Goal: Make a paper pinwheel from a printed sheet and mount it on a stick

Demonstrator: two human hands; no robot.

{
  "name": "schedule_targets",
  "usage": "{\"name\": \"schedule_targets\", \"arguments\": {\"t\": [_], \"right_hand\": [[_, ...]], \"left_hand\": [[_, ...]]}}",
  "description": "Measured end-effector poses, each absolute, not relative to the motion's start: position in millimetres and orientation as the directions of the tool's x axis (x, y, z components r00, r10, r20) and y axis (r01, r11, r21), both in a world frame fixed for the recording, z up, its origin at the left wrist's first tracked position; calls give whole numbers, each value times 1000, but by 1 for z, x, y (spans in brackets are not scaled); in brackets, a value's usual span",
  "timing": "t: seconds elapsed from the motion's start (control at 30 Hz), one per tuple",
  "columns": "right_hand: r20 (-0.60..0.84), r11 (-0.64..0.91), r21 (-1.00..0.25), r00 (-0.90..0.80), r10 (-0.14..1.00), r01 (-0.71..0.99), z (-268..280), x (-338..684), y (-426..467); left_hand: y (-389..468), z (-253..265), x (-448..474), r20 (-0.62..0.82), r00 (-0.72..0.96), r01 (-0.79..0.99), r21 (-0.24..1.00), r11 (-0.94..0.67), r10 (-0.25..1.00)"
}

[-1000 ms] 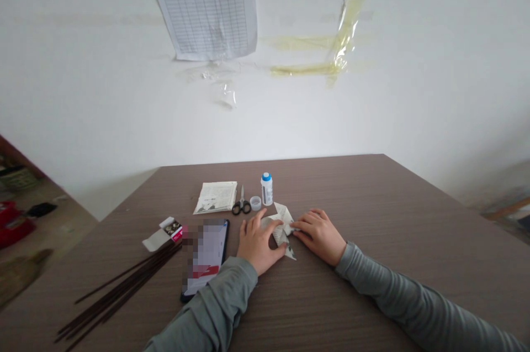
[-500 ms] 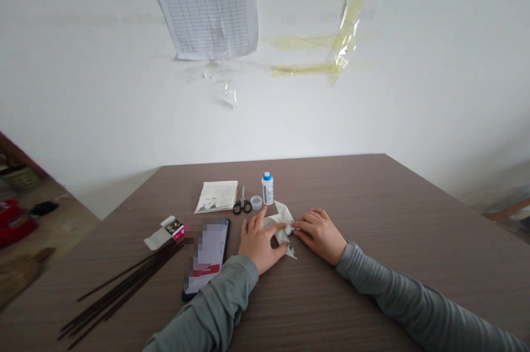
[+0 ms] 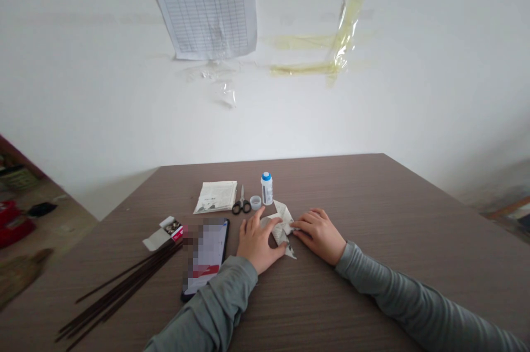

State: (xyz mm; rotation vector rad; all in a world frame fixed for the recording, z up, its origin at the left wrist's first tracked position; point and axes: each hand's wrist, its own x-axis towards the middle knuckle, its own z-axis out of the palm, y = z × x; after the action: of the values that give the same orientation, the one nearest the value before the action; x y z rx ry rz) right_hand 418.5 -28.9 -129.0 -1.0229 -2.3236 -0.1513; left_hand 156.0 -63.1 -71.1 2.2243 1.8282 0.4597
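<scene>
A pinwheel-shaped piece of folded printed paper (image 3: 283, 230) lies on the table between my hands, its pointed flaps spread out. My left hand (image 3: 259, 241) rests over its left side, fingers spread, with thumb and index finger apart on the paper. From the right, my right hand (image 3: 319, 235) has its fingertips pressed together at the paper's right flap; the tips partly cover what they pinch. Just behind the paper stands a white glue bottle (image 3: 267, 190) with a blue top. A small clear cap (image 3: 255, 202) and black-handled scissors (image 3: 241, 204) lie to its left.
A stack of folded newsprint (image 3: 216, 196) lies behind the phone (image 3: 206, 258). Further left, thin dark sticks (image 3: 124, 291) lie beside an open small box (image 3: 170, 229). The wooden table (image 3: 393, 230) meets a white wall with a taped sheet (image 3: 207, 12).
My left index finger has lifted back slightly from the middle of the paper, uncovering more of it. My right hand stays almost where it was.
</scene>
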Motion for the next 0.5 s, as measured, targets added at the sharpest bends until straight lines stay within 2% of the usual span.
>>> {"name": "schedule_targets", "arguments": {"t": [0.5], "right_hand": [[546,691,-134,-529,650,711,-128,419,-30]], "left_hand": [[-63,-65,156,49,187,916,351,-192,981]]}}
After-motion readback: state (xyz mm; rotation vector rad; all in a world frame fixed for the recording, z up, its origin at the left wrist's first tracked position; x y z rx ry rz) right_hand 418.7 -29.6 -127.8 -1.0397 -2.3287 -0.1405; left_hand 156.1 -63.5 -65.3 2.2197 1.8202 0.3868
